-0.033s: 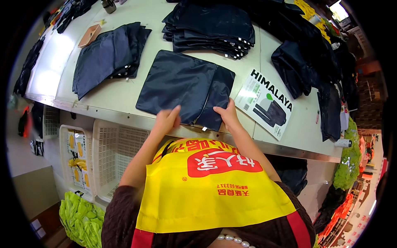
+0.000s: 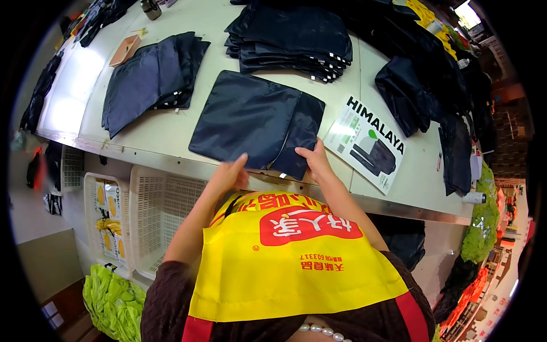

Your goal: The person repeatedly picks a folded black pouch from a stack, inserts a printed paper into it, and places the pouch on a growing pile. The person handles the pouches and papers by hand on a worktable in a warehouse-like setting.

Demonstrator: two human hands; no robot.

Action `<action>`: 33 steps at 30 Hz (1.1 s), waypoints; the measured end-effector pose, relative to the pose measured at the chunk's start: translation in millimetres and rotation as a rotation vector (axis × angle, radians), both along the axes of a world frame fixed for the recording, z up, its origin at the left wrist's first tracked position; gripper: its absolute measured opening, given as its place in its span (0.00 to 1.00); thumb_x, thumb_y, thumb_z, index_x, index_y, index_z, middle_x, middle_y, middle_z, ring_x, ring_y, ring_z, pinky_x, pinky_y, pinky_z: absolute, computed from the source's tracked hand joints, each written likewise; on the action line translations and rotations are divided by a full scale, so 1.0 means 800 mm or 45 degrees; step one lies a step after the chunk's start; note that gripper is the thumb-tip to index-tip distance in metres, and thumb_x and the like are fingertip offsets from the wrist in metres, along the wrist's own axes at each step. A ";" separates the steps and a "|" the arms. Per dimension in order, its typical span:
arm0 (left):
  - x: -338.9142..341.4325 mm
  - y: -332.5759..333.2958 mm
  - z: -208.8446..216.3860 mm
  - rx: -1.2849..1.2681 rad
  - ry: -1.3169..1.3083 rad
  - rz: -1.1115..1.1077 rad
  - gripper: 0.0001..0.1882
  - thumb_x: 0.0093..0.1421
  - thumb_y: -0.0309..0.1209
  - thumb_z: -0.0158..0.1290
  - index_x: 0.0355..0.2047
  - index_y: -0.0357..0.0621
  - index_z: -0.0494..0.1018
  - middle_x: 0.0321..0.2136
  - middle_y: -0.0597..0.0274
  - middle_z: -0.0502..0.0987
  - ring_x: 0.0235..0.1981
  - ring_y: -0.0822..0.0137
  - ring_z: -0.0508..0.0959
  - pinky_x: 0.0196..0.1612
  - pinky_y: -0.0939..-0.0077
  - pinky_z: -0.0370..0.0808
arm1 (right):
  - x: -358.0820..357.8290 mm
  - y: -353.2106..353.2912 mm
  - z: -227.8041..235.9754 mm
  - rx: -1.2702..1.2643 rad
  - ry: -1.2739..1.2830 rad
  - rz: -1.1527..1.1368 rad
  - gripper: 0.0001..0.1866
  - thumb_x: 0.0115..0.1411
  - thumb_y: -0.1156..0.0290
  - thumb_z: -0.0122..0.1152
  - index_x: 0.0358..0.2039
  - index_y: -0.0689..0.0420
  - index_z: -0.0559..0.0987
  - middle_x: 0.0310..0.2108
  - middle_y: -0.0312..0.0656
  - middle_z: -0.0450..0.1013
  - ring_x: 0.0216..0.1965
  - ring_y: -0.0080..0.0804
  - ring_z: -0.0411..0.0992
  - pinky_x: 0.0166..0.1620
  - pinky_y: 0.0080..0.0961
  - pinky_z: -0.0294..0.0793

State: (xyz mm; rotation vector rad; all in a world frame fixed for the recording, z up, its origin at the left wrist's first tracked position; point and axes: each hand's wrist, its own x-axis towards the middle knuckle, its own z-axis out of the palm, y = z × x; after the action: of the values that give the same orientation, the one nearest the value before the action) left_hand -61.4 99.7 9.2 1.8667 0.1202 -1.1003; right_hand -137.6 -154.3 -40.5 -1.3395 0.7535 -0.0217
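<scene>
A flat dark navy fabric bag (image 2: pixel 245 114) lies on the table before me, with a seam or zip line across its right part and a small white tag at its near edge. My right hand (image 2: pixel 317 162) grips its near right edge, thumb on top and fingers underneath. Beside the near left edge is my left hand (image 2: pixel 229 173), its thumb and fingers apart and slightly blurred, holding nothing that I can see. To the right of the bag lies a printed card (image 2: pixel 367 145) picturing a dark jacket and trousers.
Folded dark bags form a stack (image 2: pixel 290 40) at the back and a fanned pile (image 2: pixel 154 80) at left, near a small tan tray (image 2: pixel 125 50). Dark fabric (image 2: pixel 401 94) heaps at right. White plastic baskets (image 2: pixel 134 228) stand below the table's metal front edge (image 2: pixel 159 162).
My left hand has shifted slightly toward me, off the bag's near edge, and its fingers have spread. My right hand keeps its grip on the bag.
</scene>
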 end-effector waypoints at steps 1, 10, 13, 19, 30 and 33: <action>-0.012 0.017 -0.010 -0.018 0.282 0.010 0.39 0.57 0.64 0.41 0.36 0.33 0.74 0.31 0.48 0.78 0.33 0.58 0.79 0.40 0.64 0.75 | 0.001 0.004 0.011 0.444 -0.029 -0.052 0.35 0.50 0.75 0.61 0.57 0.60 0.57 0.50 0.50 0.65 0.49 0.43 0.67 0.51 0.38 0.70; -0.019 -0.037 0.074 -0.900 0.098 0.969 0.19 0.53 0.20 0.51 0.46 0.31 0.65 0.39 0.48 0.74 0.37 0.56 0.78 0.39 0.60 0.78 | -0.039 0.020 0.112 0.402 -0.052 0.316 0.26 0.59 0.69 0.54 0.57 0.56 0.61 0.39 0.40 0.72 0.37 0.29 0.72 0.37 0.25 0.75; 0.007 -0.016 0.137 -0.930 -0.116 1.040 0.10 0.51 0.20 0.53 0.35 0.32 0.73 0.31 0.51 0.76 0.31 0.60 0.79 0.34 0.65 0.79 | -0.068 -0.029 0.117 0.203 -0.122 0.385 0.25 0.63 0.61 0.50 0.58 0.55 0.62 0.38 0.40 0.73 0.32 0.24 0.72 0.31 0.18 0.72; 0.178 0.121 0.158 -1.022 -0.700 1.248 0.06 0.53 0.21 0.53 0.30 0.27 0.73 0.29 0.53 0.76 0.30 0.60 0.78 0.36 0.70 0.79 | -0.156 -0.182 0.079 -1.747 0.223 0.676 0.40 0.44 0.67 0.69 0.57 0.60 0.63 0.58 0.54 0.59 0.59 0.49 0.57 0.60 0.34 0.58; 0.345 0.191 -0.009 0.529 -1.081 1.891 0.35 0.47 0.33 0.60 0.52 0.30 0.58 0.48 0.43 0.67 0.50 0.49 0.69 0.49 0.57 0.69 | -0.220 -0.255 0.079 -1.552 0.602 0.926 0.38 0.46 0.66 0.67 0.57 0.59 0.63 0.62 0.52 0.54 0.60 0.46 0.57 0.59 0.34 0.60; 0.344 0.107 -0.010 0.821 -1.789 1.380 0.35 0.46 0.36 0.59 0.52 0.30 0.63 0.48 0.40 0.69 0.49 0.47 0.70 0.55 0.58 0.62 | -0.227 -0.263 0.069 -1.506 0.684 1.026 0.23 0.51 0.72 0.60 0.48 0.59 0.68 0.58 0.53 0.59 0.55 0.49 0.64 0.54 0.35 0.66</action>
State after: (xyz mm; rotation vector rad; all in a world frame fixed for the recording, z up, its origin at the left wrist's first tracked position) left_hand 214.2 185.6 1.3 2.1824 0.5968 1.1304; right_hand -319.0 -364.4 14.7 -2.7799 0.5704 0.6446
